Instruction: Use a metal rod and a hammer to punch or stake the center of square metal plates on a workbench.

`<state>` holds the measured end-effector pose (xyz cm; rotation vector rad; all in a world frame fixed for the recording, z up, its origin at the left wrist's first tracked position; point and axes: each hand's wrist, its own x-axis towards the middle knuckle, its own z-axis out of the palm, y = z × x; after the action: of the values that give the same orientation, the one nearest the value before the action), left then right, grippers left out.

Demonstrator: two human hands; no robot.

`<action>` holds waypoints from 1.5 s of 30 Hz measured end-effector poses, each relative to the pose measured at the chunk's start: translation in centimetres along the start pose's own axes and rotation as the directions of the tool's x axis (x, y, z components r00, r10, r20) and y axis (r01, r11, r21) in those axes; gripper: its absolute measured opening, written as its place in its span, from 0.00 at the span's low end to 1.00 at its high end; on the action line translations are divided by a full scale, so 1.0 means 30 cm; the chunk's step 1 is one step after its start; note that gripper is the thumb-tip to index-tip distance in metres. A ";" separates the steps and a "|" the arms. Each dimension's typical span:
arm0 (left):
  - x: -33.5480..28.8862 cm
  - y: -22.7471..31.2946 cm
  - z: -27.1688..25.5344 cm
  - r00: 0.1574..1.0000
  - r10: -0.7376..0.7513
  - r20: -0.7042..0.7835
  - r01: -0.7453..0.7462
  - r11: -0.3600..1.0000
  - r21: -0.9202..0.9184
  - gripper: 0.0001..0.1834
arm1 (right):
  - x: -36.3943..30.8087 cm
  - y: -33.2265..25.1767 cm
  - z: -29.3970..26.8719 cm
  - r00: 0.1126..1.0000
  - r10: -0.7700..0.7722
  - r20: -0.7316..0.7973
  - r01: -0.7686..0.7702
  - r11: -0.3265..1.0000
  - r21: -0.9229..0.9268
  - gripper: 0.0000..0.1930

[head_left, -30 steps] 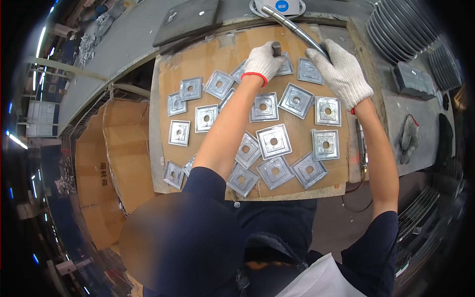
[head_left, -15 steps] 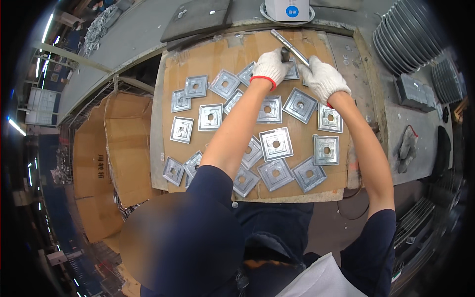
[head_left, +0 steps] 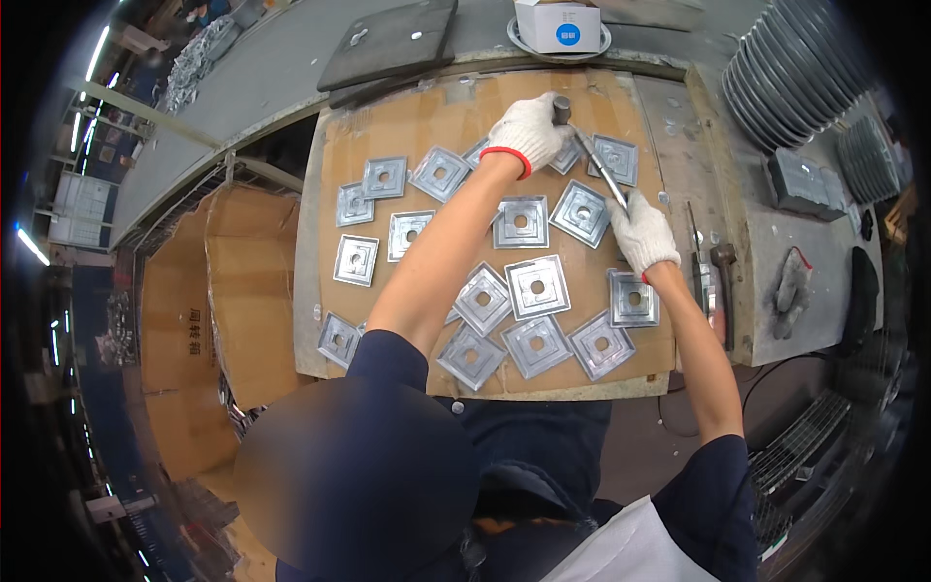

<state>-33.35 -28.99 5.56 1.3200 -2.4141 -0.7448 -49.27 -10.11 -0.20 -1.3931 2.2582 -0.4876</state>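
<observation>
My left hand [head_left: 529, 134], in a white knit glove with a red cuff, is closed around a short dark cylindrical piece [head_left: 561, 110] near the board's far edge. A slim silvery metal rod [head_left: 599, 167] is gripped in my right hand [head_left: 643, 236], gloved likewise. Its far end reaches close to my left hand; whether they touch, I cannot tell. Square grey metal plates with a central hole lie around both hands. One plate [head_left: 580, 212] sits left of my right hand, another plate [head_left: 615, 159] lies beyond it. My left forearm covers some plates.
Brown cardboard [head_left: 388, 116] covers the worktop. A hammer-like tool [head_left: 723, 257] lies at the right edge. Stacked round grey discs [head_left: 786, 78], metal blocks [head_left: 805, 182] and a spare glove [head_left: 793, 294] stand further right. A white box [head_left: 560, 27] is at the back, a cardboard carton [head_left: 247, 291] at left.
My right hand has come nearer to me with the rod, whose far end now lies by my left hand. The left hand has shifted slightly, still holding the dark piece.
</observation>
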 end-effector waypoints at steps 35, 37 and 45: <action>0.028 0.206 0.284 0.993 -0.033 -0.114 0.029 0.999 -0.037 0.26 | -0.015 0.186 -0.288 0.995 0.073 -0.075 -0.066 0.993 0.099 0.33; 0.030 0.198 0.276 0.993 -0.079 -0.087 0.075 0.996 -0.049 0.27 | -0.016 0.191 -0.287 0.995 0.060 -0.074 -0.052 0.993 0.110 0.33; 0.046 0.172 0.264 1.000 0.000 0.008 0.001 0.997 -0.071 0.25 | -0.021 0.031 -0.356 0.957 -0.082 -0.277 0.137 0.973 0.185 0.32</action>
<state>-41.48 -25.46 1.97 1.2930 -2.3701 -0.8291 -55.46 -8.43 8.42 -1.4232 2.2646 -0.9690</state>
